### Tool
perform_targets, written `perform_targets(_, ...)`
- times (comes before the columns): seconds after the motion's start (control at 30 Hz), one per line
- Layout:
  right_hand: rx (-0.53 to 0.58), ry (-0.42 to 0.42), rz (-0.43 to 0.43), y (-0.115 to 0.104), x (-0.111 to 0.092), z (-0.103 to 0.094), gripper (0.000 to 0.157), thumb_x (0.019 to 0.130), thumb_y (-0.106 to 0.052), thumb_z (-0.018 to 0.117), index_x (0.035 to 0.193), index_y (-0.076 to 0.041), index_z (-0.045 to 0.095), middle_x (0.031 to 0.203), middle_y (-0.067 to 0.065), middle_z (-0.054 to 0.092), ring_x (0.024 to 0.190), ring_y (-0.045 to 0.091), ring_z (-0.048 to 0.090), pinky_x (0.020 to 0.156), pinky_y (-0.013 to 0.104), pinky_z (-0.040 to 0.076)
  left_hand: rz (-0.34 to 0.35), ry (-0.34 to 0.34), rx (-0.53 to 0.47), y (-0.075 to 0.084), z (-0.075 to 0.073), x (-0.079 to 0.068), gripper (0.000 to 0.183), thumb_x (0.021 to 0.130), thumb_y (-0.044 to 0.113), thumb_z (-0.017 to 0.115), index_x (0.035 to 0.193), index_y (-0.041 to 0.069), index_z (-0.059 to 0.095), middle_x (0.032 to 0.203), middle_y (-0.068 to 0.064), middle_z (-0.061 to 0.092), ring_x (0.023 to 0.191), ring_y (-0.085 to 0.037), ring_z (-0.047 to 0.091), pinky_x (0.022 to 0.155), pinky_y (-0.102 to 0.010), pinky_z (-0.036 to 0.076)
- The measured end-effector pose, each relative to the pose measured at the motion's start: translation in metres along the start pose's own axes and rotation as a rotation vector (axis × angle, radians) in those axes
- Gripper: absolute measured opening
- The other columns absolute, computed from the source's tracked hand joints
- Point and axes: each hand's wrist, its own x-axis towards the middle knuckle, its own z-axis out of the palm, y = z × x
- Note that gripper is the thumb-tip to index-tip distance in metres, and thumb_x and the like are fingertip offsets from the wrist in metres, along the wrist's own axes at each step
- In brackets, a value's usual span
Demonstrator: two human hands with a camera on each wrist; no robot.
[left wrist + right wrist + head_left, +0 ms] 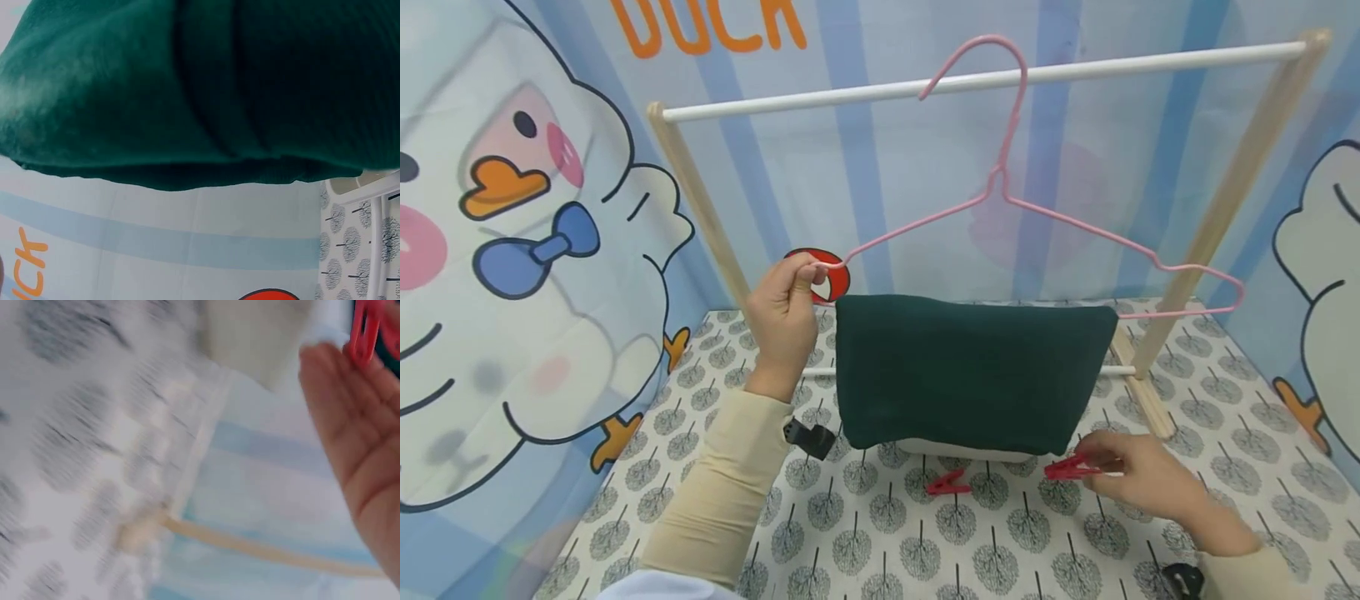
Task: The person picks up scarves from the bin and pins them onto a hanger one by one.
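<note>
My left hand [784, 312] pinches the left end of a pink clothes hanger [917, 223], holding it up in front of the rack. A dark green cloth [970, 375] hangs folded over the hanger's bottom bar; in the left wrist view the green cloth [125, 94] fills the upper part. Low at the right, my right hand [1150, 479] holds a red clothespin [1070, 468] between thumb and fingers, close to the cloth's lower right corner. The right wrist view shows the clothespin [367, 331] at the fingertips. Another red clothespin [949, 483] lies on the patterned tablecloth.
Behind the hanger stands a drying rack with a white rail [820, 98] and wooden posts [1240, 183]. A white container [962, 451] shows partly beneath the cloth, mostly hidden. Printed duck backdrops [572, 350] enclose the table.
</note>
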Motion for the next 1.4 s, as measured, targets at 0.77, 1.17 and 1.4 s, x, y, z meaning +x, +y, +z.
perform_targets(0.77,0.251,0.278,-0.213,-0.147,0.074,-0.094,0.029,0.086,-0.010,0.066,0.114,-0.001,0.059,0.093,0.004,0.068,0.083,0.002,0.064,0.070,0.015,0.050,-0.014,-0.082,-0.055,0.002,0.021,-0.020,0.011,0.087,-0.001,0.059,0.080,-0.008,0.064,0.071,-0.018,0.062,0.067,-0.024,0.057,0.064,-0.023,0.048)
perform_targets(1.17,0.163,0.277,-0.081,-0.183,0.139,-0.058,0.023,0.089,-0.020,0.063,0.106,-0.004,0.065,0.095,0.011,0.068,0.083,0.022,0.060,0.068,0.031,0.045,0.012,-0.100,-0.014,0.009,0.028,-0.028,0.008,0.085,-0.001,0.061,0.080,-0.004,0.065,0.072,-0.015,0.063,0.068,-0.023,0.059,0.063,-0.025,0.050)
perform_targets(1.4,0.319,0.166,0.020,-0.193,0.158,-0.046,0.016,0.089,-0.015,0.063,0.098,-0.003,0.065,0.089,0.013,0.066,0.080,0.022,0.063,0.073,0.033,0.052,0.036,-0.123,0.011,0.012,0.030,-0.028,0.007,0.085,0.001,0.062,0.080,-0.003,0.065,0.070,-0.013,0.063,0.067,-0.021,0.057,0.059,-0.027,0.048)
